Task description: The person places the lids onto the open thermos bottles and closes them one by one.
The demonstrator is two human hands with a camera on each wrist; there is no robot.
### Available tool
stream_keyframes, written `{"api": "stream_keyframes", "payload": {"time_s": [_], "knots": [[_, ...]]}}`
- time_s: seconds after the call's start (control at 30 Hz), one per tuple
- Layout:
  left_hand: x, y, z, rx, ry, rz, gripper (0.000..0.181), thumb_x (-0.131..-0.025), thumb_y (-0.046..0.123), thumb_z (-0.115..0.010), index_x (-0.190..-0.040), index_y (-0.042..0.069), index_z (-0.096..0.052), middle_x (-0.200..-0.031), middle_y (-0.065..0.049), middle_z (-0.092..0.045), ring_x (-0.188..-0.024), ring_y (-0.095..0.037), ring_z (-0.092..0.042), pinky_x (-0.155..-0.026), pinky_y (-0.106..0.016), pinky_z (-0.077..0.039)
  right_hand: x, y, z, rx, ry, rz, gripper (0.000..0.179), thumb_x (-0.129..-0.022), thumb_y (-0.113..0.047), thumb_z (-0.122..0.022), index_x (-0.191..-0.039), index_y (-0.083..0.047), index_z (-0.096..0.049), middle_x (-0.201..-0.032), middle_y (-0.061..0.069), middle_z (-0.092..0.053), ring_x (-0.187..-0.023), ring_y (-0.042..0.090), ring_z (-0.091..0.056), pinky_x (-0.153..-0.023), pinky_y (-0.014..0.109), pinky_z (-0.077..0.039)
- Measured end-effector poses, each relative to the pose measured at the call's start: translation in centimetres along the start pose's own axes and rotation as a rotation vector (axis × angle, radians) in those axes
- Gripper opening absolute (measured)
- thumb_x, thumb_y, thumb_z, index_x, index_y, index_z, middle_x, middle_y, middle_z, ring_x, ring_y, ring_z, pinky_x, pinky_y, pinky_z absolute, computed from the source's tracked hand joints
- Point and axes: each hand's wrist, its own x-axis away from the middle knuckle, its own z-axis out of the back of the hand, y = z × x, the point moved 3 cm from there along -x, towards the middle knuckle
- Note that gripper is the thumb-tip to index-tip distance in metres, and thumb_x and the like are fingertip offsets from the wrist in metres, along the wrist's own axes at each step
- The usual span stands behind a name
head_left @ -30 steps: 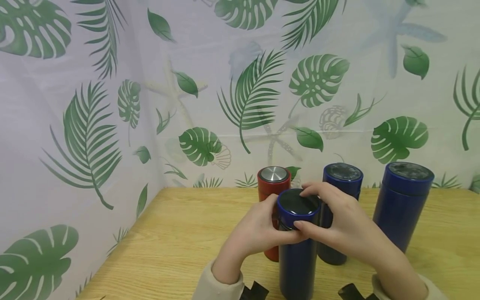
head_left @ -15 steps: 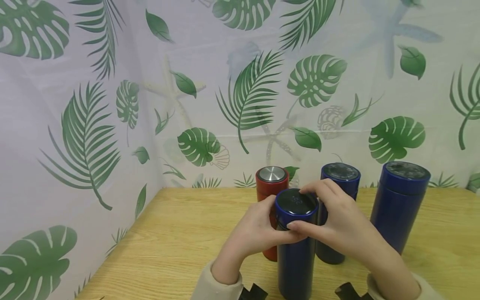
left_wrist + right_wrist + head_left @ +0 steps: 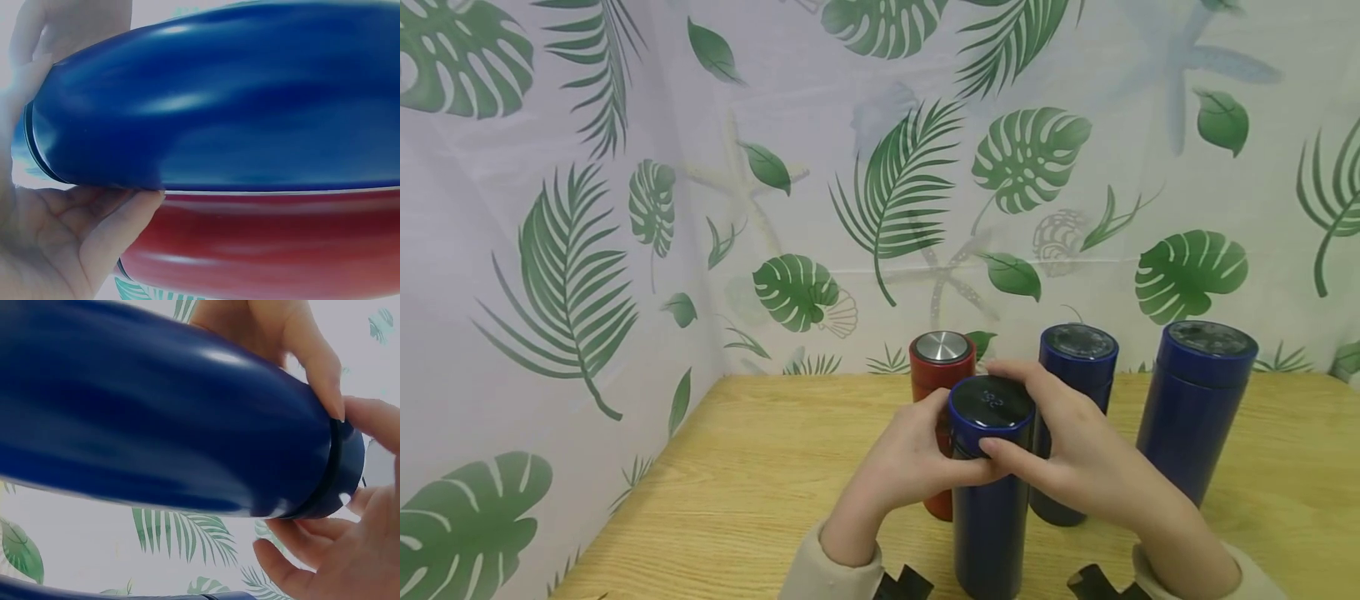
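A tall dark blue thermos flask (image 3: 990, 533) stands upright on the wooden table, in the middle of the head view. Its blue-rimmed lid (image 3: 992, 403) has a glossy black top with faint lit digits. My left hand (image 3: 910, 454) grips the flask near the neck, thumb on the near side. The right hand (image 3: 1078, 446) holds the lid, its thumb on the near rim and fingers along the far rim. In the right wrist view, the lid (image 3: 351, 469) sits on the flask (image 3: 175, 412) with a dark ring at the seam.
Close behind the held flask stands a red thermos (image 3: 936, 375) with a steel-topped lid. Two more blue thermoses (image 3: 1078, 392) stand behind and to the right. A leaf-print cloth (image 3: 700, 217) hangs behind the wooden table (image 3: 752, 467).
Digits have lit up on the lid's black top, which was dark a second ago. My right fingers have shifted slightly leftward along the lid's far rim. The left hand keeps its grip.
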Motion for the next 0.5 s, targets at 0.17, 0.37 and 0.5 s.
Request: {"api": "stream_keyframes", "payload": {"time_s": [0.17,0.37,0.5], "knots": [[-0.06,0.18,0.06,-0.035,0.014,0.015,0.048,-0.070,0.019,-0.075,-0.112,0.011,-0.052,-0.093,0.005,-0.061,-0.077,-0.004,-0.058,-0.069,-0.022,-0.046,-0.13,0.05,-0.31,0.065,0.066,-0.076,0.065,-0.069,-0.027,-0.076,-0.121,-0.008,-0.042,-0.107,0.005,-0.048,-0.092,0.018,-0.050,-0.071,0.038,-0.046],[-0.02,0.20,0.10,-0.060,0.007,0.003,0.049,-0.071,0.022,-0.075,-0.112,0.010,-0.052,-0.092,0.005,-0.061,-0.075,-0.004,-0.057,-0.067,-0.022,-0.046,-0.12,0.02,-0.32,0.040,0.016,-0.098,0.061,-0.075,-0.029,-0.071,-0.124,-0.010,-0.039,-0.112,0.006,-0.045,-0.097,0.020,-0.049,-0.074,0.041,-0.045],[0.05,0.22,0.10,-0.032,-0.003,-0.013,0.049,-0.071,0.022,-0.074,-0.113,0.012,-0.051,-0.091,0.006,-0.060,-0.073,-0.006,-0.056,-0.064,-0.023,-0.047,-0.01,-0.05,0.01,-0.037,-0.035,-0.057,0.056,-0.080,-0.018,-0.066,-0.126,-0.010,-0.036,-0.118,0.005,-0.048,-0.101,0.018,-0.051,-0.076,0.038,-0.046]]}}
